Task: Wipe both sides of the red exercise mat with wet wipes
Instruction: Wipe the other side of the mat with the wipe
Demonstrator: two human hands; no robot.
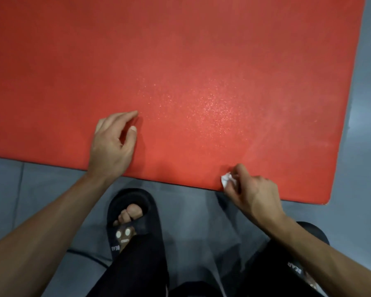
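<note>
A: Where does the red exercise mat (180, 71) lie?

B: Flat on the grey floor (368, 82), filling most of the view. Its near edge runs in front of the person's feet, and its near right corner shows at the lower right.

A: And the wet wipe?

B: A small crumpled white wet wipe (227, 180) sits at the mat's near edge, pinched in the fingers (242, 171) of the right hand (253, 192), which curl round it and press it against the mat.

A: The left hand?

B: The left hand (114, 142) rests on the mat just inside the near edge. Its fingers are loosely spread and slightly bent, the fingertips touching the surface, holding nothing.

A: Anything on the mat itself?

B: A speckled, glistening patch (212, 106) between and beyond the two hands, and faint pale streaks toward the right edge.

A: Below the mat?

B: A black slide sandal (135, 211) with toes showing, and black trousers (137, 269).
</note>
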